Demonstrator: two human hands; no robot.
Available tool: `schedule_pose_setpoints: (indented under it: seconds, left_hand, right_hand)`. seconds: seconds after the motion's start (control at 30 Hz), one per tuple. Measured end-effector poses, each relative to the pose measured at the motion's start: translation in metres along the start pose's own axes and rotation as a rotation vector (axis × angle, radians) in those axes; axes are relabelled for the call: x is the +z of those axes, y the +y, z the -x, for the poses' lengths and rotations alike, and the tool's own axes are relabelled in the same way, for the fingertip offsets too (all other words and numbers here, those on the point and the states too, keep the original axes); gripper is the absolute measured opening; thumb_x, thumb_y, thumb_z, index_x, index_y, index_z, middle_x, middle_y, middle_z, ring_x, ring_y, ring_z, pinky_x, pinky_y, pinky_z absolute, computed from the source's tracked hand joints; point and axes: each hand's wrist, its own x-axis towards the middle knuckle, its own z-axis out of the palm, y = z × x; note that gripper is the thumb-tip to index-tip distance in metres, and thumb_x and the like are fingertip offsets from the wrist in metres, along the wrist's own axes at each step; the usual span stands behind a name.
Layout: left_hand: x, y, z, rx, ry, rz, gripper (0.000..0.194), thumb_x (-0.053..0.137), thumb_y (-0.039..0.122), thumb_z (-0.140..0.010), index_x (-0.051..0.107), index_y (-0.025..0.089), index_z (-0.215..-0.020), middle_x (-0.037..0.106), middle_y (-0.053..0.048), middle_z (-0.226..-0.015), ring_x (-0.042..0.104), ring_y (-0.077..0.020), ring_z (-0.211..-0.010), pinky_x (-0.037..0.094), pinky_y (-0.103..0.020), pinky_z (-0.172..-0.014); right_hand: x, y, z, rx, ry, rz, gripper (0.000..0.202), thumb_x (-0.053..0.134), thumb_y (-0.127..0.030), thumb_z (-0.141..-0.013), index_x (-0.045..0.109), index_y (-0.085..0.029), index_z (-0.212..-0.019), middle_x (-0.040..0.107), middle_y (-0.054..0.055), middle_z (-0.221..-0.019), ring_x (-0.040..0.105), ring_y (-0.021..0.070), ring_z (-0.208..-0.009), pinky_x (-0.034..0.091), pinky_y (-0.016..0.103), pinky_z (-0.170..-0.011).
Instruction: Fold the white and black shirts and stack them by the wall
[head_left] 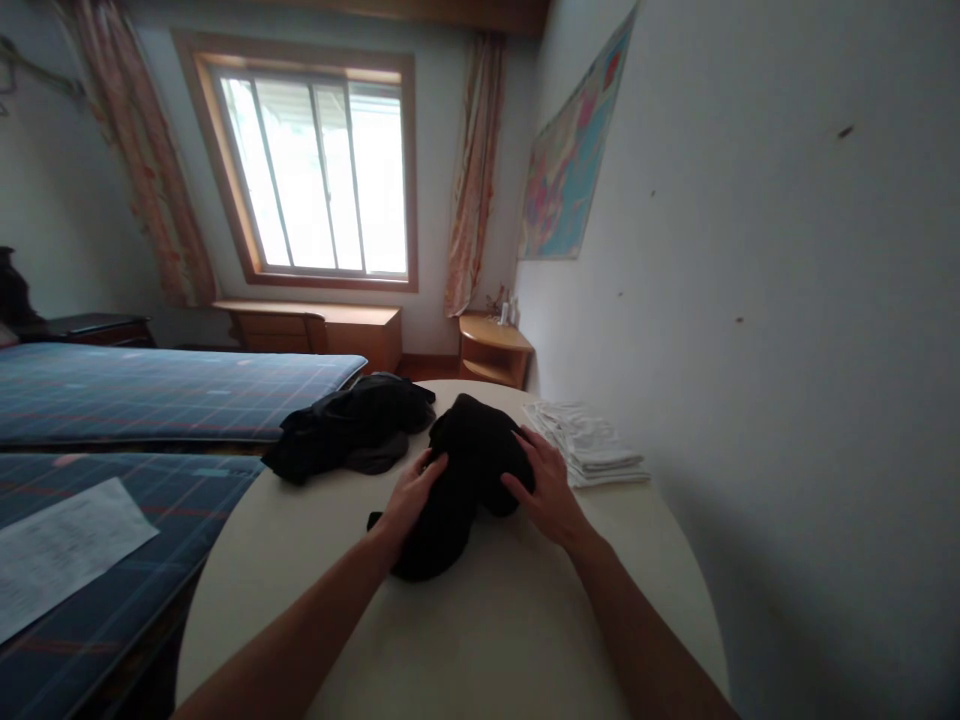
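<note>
Black cloth [469, 450] around the middle of the round table [480, 640]
Likely soft and light, best taken by both side edges; the right hand [551, 485] spreads wide against it, the left hand [409, 492] touches, whether gripping I can't tell.

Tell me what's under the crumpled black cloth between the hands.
The crumpled black cloth rests on the rounded, cream-coloured tabletop, visible around it. The surface directly beneath is covered, so nothing there can be seen.
</note>
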Motion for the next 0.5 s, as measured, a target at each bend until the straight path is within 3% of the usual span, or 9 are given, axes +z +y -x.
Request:
schedule_pose_setpoints:
  seconds: [0.07,0.13,0.2,0.27,0.37,0.43,0.5]
  left_hand:
    - [-0.005,0.01,0.001,-0.047,-0.042,0.159,0.055,0.064,0.057,-0.08,0.062,0.018,-0.119,0.072,-0.009,-0.109,0.069,-0.025,-0.095,0.054,-0.035,-0.086]
    - [-0.009,0.017,0.003,-0.047,-0.081,0.201,0.056,0.068,0.055,-0.079,0.062,0.018,-0.12,0.071,-0.01,-0.11,0.07,-0.0257,-0.095,0.055,-0.035,-0.084]
    - [-0.014,0.019,0.001,-0.04,-0.064,0.164,0.058,0.074,0.05,-0.074,0.062,0.017,-0.12,0.072,-0.01,-0.106,0.071,-0.0264,-0.091,0.056,-0.035,-0.08]
    - [-0.022,0.017,-0.006,-0.02,0.028,0.068,0.058,0.077,0.047,-0.07,0.063,0.016,-0.117,0.073,-0.009,-0.1,0.071,-0.0268,-0.088,0.056,-0.036,-0.079]
    - [-0.036,0.006,-0.021,0.119,0.209,-0.192,0.051,0.073,0.049,-0.07,0.067,0.015,-0.108,0.073,-0.009,-0.099,0.069,-0.0279,-0.093,0.054,-0.04,-0.086]
    - [-0.043,-0.004,-0.029,0.233,0.251,-0.373,0.046,0.067,0.046,-0.075,0.067,0.015,-0.11,0.072,-0.009,-0.103,0.067,-0.0279,-0.1,0.051,-0.042,-0.093]
    - [-0.044,-0.015,-0.032,0.343,0.246,-0.502,0.051,0.062,0.038,-0.08,0.06,0.016,-0.125,0.066,-0.011,-0.12,0.062,-0.0273,-0.111,0.046,-0.042,-0.101]
  right_hand:
    - [0.003,-0.002,0.002,-0.03,-0.101,-0.082,0.071,0.053,-0.058,-0.086,0.039,-0.022,-0.146,0.044,0.01,-0.149,0.04,0.0287,-0.136,0.029,0.042,-0.113]
    - [0.007,0.0,0.002,0.001,-0.168,-0.174,0.058,0.05,-0.055,-0.089,0.05,-0.02,-0.136,0.062,0.011,-0.13,0.057,0.0266,-0.118,0.042,0.038,-0.1]
    - [0.009,0.006,-0.001,0.089,-0.166,-0.217,0.044,0.042,-0.052,-0.094,0.062,-0.02,-0.117,0.071,0.009,-0.106,0.065,0.0249,-0.098,0.048,0.035,-0.087]
    - [0.009,0.017,-0.006,0.175,-0.078,-0.244,0.044,0.039,-0.053,-0.094,0.066,-0.02,-0.105,0.073,0.008,-0.095,0.066,0.0253,-0.091,0.048,0.035,-0.084]
    - [0.006,0.036,-0.014,0.312,0.108,-0.354,0.049,0.044,-0.058,-0.089,0.068,-0.017,-0.103,0.073,0.009,-0.099,0.064,0.0284,-0.098,0.048,0.039,-0.087]
    - [0.005,0.046,-0.017,0.425,0.197,-0.468,0.054,0.047,-0.061,-0.085,0.069,-0.016,-0.105,0.073,0.011,-0.105,0.063,0.0306,-0.104,0.048,0.042,-0.09]
    - [0.006,0.052,-0.018,0.501,0.262,-0.582,0.058,0.049,-0.064,-0.083,0.069,-0.016,-0.108,0.072,0.011,-0.11,0.062,0.0315,-0.108,0.048,0.043,-0.093]
